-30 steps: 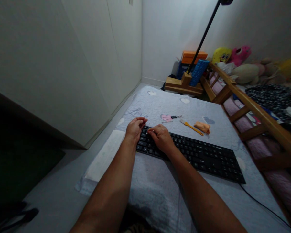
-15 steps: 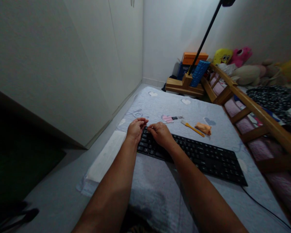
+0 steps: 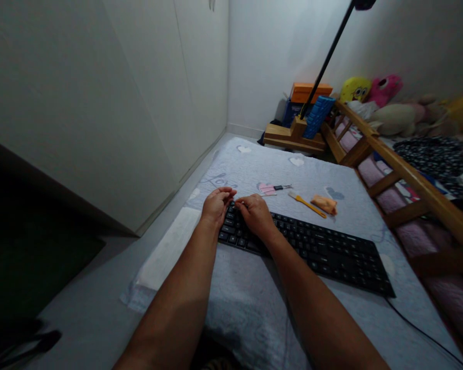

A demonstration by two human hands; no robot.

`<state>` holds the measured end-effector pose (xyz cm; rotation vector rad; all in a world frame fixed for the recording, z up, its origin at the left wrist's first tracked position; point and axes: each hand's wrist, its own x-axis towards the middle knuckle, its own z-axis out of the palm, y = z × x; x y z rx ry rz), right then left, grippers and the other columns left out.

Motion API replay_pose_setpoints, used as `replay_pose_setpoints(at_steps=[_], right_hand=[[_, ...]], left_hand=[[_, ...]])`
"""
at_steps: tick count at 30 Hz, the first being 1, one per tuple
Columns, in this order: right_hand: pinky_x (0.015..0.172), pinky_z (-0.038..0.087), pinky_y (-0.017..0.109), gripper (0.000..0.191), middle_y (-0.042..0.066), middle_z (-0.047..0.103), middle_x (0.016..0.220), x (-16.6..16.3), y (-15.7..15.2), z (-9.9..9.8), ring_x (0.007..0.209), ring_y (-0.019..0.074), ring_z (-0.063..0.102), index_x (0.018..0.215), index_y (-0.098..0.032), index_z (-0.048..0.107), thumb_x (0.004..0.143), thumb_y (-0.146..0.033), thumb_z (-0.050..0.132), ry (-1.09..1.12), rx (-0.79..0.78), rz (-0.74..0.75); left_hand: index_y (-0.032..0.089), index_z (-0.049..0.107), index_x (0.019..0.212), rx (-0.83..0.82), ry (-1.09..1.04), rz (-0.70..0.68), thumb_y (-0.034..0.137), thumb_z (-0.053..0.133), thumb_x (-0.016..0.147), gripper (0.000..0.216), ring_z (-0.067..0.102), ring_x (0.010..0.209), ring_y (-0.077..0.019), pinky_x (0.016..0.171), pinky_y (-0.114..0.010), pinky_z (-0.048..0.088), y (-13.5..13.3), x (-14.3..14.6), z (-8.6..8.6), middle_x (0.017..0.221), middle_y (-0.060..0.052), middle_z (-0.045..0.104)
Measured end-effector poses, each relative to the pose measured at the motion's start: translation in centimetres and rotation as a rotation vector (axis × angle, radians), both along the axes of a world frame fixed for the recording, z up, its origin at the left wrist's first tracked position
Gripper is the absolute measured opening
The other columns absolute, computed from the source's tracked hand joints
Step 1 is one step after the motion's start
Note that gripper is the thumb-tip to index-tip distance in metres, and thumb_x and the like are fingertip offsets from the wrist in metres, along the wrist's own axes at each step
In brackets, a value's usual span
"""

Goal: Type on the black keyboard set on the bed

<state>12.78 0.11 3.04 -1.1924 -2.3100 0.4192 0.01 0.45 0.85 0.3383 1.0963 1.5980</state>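
Note:
A black keyboard (image 3: 334,254) lies aslant on a light cloth with heart prints. At its upper left corner is my left hand (image 3: 215,205), its fingers loosely curved and apart, its palm side against the keyboard's left end. My right hand (image 3: 254,213) rests over the left part of the keys, thumb and forefinger pinched close to the left fingertips. Whatever that pinch holds is too small to make out. Beyond the hands lie a tool with a black grip and thin metal ends (image 3: 278,187) and a thin pale stick (image 3: 269,195).
A yellow-handled brush (image 3: 308,204) and a crumpled orange cloth (image 3: 324,204) lie behind the keyboard. Its cable (image 3: 420,325) trails to the lower right. A white cabinet (image 3: 150,103) stands left; a wooden bed rail (image 3: 416,174) runs along the right. A black pole (image 3: 327,59) rises from a wooden base.

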Motion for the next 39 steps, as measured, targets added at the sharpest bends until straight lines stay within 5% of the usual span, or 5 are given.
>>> replay_pose_setpoints(at_steps=[39], right_hand=[[0.080,0.038,0.029,0.019,0.003,0.072,0.088,-0.56,-0.05,0.14,0.085,0.0178,0.054,0.093,-0.021,0.071,0.088,-0.021,0.053,-0.011,-0.036,0.047]], left_hand=[[0.013,0.057,0.073,0.004,-0.014,0.001,-0.001,0.049,0.063,0.019,0.063,0.069,-0.0109,0.071,-0.022,0.047,0.02,-0.02,0.02,0.068,-0.004,0.065]])
